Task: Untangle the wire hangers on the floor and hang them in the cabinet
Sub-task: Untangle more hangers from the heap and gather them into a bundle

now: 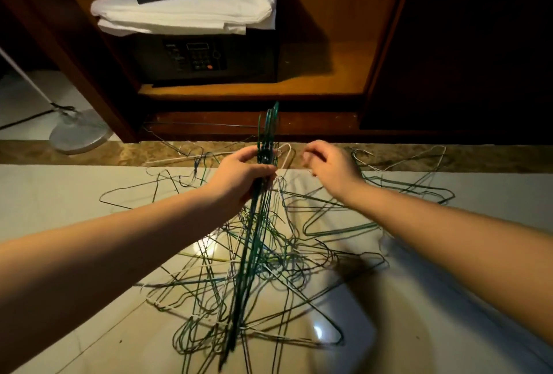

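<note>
A tangle of green, white and dark wire hangers (269, 263) sprawls over the pale tiled floor in front of the wooden cabinet (254, 95). My left hand (242, 173) is shut on a bunch of green hangers (263, 146) held edge-on, with their hooks pointing up toward the cabinet. My right hand (329, 164) hovers just to the right of the bunch with its fingers curled and apart; a thin white hanger (287, 155) lies between the two hands, and I cannot see the right hand gripping anything.
In the cabinet, a black safe (203, 56) carries folded white linen (185, 11) with a dark flat item on top. The cabinet's dark door (463, 44) stands at the right. A floor lamp base (79, 134) sits at the left.
</note>
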The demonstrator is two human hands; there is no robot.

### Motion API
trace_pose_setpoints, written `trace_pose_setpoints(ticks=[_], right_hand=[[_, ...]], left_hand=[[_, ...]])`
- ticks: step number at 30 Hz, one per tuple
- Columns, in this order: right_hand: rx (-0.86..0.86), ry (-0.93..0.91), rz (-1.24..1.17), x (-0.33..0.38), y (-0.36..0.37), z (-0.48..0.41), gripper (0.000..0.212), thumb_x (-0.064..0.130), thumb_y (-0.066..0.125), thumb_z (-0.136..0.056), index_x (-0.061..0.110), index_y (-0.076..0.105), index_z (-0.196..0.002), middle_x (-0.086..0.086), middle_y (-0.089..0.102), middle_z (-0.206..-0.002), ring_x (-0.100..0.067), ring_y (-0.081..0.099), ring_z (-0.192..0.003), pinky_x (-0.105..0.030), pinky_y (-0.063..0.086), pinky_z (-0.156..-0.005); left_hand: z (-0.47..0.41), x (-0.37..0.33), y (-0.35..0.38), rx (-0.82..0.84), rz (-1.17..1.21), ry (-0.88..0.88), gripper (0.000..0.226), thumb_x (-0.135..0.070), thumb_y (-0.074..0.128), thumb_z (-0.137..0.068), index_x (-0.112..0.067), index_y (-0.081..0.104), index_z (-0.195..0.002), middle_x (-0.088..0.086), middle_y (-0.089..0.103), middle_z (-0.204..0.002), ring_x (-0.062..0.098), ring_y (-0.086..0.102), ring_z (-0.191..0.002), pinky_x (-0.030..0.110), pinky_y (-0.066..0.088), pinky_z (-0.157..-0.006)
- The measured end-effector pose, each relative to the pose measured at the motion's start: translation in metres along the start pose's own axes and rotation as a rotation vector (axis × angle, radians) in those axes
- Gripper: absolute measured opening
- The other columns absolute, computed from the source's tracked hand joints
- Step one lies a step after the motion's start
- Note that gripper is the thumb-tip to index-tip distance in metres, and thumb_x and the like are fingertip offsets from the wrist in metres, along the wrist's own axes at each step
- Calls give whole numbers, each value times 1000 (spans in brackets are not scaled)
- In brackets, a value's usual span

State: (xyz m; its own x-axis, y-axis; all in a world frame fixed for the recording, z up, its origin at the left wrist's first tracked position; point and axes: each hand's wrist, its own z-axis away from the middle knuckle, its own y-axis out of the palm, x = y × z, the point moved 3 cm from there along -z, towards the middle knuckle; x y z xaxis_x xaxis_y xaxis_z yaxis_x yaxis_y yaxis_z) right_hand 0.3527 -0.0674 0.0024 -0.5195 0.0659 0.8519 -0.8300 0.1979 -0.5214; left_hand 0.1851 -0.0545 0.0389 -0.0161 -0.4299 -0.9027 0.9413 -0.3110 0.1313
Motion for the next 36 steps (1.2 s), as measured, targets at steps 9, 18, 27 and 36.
trace_pose_setpoints(ticks=[9, 18, 27, 36], right_hand=[[136, 670, 644, -195, -71, 25, 40, 24, 48, -92, 15, 46, -130, -16, 47, -134, -33, 48, -119, -33, 40, -95], [214, 734, 832, -247, -86, 51, 36, 20, 42, -93, 11, 51, -127, -15, 53, -129, -33, 54, -114, -34, 45, -92], [243, 719, 942, -250, -79, 39, 35, 23, 42, -91, 6, 60, -116, -13, 57, -123, -28, 52, -111, -34, 46, -87], [-110, 371, 852, -203, -104, 24, 25, 31, 46, -89, 13, 63, -95, -8, 57, -111, -26, 44, -108, -36, 32, -90]], left_hand=[[-33, 26, 37, -27, -44, -14, 20, 8, 54, -85, -12, 58, -88, 9, 61, -81, 15, 63, -66, 20, 56, -57], [-43, 33, 62, 2, -77, 17, 15, 1, 53, -86, -12, 60, -91, 11, 66, -91, 20, 66, -79, 25, 58, -64], [-52, 39, 62, -37, -85, 32, 15, -2, 52, -89, -14, 60, -93, 7, 65, -91, 17, 64, -80, 23, 57, -64], [-49, 32, 49, -30, -73, 73, 15, -6, 49, -92, -14, 61, -95, 6, 62, -89, 15, 62, -77, 20, 54, -59]])
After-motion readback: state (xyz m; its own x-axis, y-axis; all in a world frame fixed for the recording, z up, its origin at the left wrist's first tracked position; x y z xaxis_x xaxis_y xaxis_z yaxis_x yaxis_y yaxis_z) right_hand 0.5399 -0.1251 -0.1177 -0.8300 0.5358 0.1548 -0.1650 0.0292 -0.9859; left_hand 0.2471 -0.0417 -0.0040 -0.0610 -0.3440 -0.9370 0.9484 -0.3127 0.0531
